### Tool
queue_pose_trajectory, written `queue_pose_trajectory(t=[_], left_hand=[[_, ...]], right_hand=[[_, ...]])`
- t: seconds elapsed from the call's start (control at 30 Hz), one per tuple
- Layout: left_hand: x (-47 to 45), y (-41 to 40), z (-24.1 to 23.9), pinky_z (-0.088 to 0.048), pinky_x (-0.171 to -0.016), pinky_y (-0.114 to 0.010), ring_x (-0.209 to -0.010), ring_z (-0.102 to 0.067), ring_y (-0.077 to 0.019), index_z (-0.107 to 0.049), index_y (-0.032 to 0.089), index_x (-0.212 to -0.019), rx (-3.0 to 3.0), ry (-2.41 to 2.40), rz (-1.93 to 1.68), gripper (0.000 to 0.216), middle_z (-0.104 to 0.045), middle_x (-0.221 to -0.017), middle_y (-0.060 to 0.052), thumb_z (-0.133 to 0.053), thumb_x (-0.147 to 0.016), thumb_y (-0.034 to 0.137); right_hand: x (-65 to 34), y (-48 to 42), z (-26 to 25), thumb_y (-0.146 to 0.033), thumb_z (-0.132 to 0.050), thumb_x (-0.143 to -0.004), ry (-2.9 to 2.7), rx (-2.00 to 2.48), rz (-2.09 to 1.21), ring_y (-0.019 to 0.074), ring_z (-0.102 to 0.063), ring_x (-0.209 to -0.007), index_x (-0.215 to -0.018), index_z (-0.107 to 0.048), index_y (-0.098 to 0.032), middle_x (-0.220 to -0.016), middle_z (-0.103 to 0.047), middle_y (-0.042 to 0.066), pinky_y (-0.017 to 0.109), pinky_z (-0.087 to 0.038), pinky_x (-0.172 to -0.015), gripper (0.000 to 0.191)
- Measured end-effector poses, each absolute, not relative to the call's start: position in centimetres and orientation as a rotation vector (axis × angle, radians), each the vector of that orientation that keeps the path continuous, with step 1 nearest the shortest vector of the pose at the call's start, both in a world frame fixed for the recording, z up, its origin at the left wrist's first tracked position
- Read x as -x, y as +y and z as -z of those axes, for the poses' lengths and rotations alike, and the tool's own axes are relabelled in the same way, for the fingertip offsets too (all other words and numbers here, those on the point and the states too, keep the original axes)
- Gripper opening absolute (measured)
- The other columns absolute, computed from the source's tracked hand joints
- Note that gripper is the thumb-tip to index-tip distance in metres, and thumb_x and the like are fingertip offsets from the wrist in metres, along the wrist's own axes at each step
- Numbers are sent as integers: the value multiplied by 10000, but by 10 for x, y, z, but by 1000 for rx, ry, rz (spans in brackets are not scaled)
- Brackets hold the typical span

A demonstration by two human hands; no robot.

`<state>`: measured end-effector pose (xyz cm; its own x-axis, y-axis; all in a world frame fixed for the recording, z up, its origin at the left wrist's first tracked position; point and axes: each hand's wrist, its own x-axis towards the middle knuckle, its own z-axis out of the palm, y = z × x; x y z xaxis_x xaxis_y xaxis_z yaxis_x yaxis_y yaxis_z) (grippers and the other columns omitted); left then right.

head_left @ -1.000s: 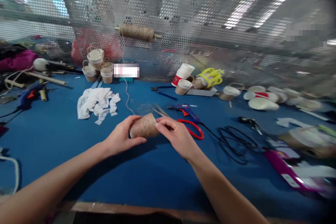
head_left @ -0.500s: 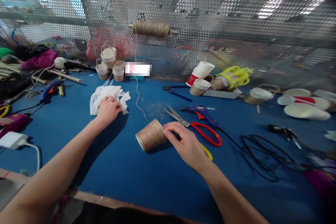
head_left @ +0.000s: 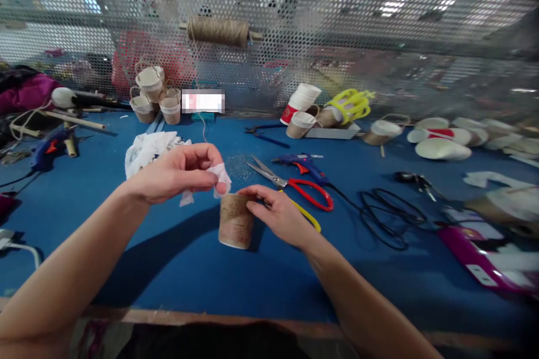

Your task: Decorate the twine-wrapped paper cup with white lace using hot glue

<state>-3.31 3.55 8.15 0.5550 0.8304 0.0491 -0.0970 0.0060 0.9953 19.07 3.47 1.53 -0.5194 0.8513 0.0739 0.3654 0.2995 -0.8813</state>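
The left hand (head_left: 174, 174), back from the lace pile (head_left: 145, 148) at ten o'clock, is pinching a lace scrap (head_left: 221, 175) above the twine-wrapped cup (head_left: 236, 221); the right hand (head_left: 280, 216) is gripping the cup, now upright.

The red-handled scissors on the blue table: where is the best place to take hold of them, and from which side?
Grip the red-handled scissors at the red loops, coming from the right: the loops lie nearest the right hand, while the open blades point up-left.

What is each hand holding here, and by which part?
The left hand pinches a small piece of white lace by its upper edge between thumb and fingertips. The right hand grips the twine-wrapped cup by its side, near the top end.
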Motion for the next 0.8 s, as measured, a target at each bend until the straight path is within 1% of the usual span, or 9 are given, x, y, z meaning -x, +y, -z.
queue_pose_trajectory(t=[0.1, 0.27, 0.4, 0.5, 0.57, 0.63, 0.7, 0.73, 0.8], left_hand=[[17, 33, -92, -436, -554, -167, -584, -559, -68, -589, 130, -732, -1399, 641, -757, 78, -622, -637, 15, -660, -729, 160], [10, 35, -90, -397, -514, -166, -544, -492, -57, -587, 131, -703, -1455, 723, -726, 107, -566, -615, 26, -650, -744, 206], [8, 39, -86, -390, -514, -178, -548, -477, -63, -584, 130, -710, -1494, 742, -700, 136, -561, -626, 19, -641, -751, 247], [3, 40, -90, -403, -524, -187, -556, -499, -72, -572, 133, -697, -1523, 703, -647, 142, -586, -631, 10, -633, -753, 249], [3, 41, -94, -401, -521, -186, -562, -512, -75, -570, 138, -701, -1561, 703, -625, 132, -598, -634, 9, -621, -760, 245], [7, 43, -96, -388, -514, -179, -560, -506, -71, -572, 144, -705, -1613, 744, -630, 114, -589, -627, 19, -608, -765, 235], [16, 46, -93, -367, -503, -173, -545, -481, -62, -570, 148, -694, -1676, 823, -636, 110, -561, -601, 35, -597, -766, 228], [22, 49, -90, -351, -492, -171, -532, -461, -58, -569, 150, -687, -1710, 877, -627, 118, -545, -588, 41, -590, -769, 233], [34, 54, -81, -319, -472, -173, -518, -427, -55, -572, 150, -683, -1775, 1002, -584, 137, -521, -575, 44, -587, -770, 256]], right_hand=[[-191, 35, -15, -151, -488, -794, -2019, 1085, -1128, 180, -614, -843, -1022, -564, -186, -935, -655, 54, 359, -490, -787, 243], [-194, 36, -17, -156, -475, -820, -1987, 1117, -980, 186, -582, -982, -985, -584, -194, -1056, -630, 70, 385, -442, -888, 201], [-196, 34, -26, -290, -418, -895, -1885, 959, -1109, 176, -562, -1060, -1069, -572, -231, -1109, -624, 54, 378, -423, -927, 240], [-194, 28, -33, -414, -440, -886, -1846, 723, -1314, 168, -554, -1073, -1150, -529, -238, -1123, -614, 52, 344, -428, -918, 329], [-193, 25, -36, -439, -510, -845, -1809, 678, -1395, 156, -574, -994, -1108, -551, -219, -1052, -626, 46, 309, -451, -856, 345], [-193, 23, -36, -417, -580, -802, -1772, 738, -1461, 123, -584, -788, -970, -604, -193, -872, -635, 20, 257, -466, -704, 280], [-193, 24, -35, -382, -612, -779, -1737, 839, -1520, 86, -515, -604, -818, -617, -175, -702, -592, -12, 220, -415, -559, 211], [-194, 26, -34, -368, -615, -777, -1722, 888, -1540, 75, -479, -556, -762, -610, -170, -655, -572, -21, 214, -388, -523, 199], [-194, 29, -32, -344, -617, -774, -1689, 970, -1532, 69, -459, -535, -699, -588, -166, -633, -568, -24, 216, -375, -519, 195]])
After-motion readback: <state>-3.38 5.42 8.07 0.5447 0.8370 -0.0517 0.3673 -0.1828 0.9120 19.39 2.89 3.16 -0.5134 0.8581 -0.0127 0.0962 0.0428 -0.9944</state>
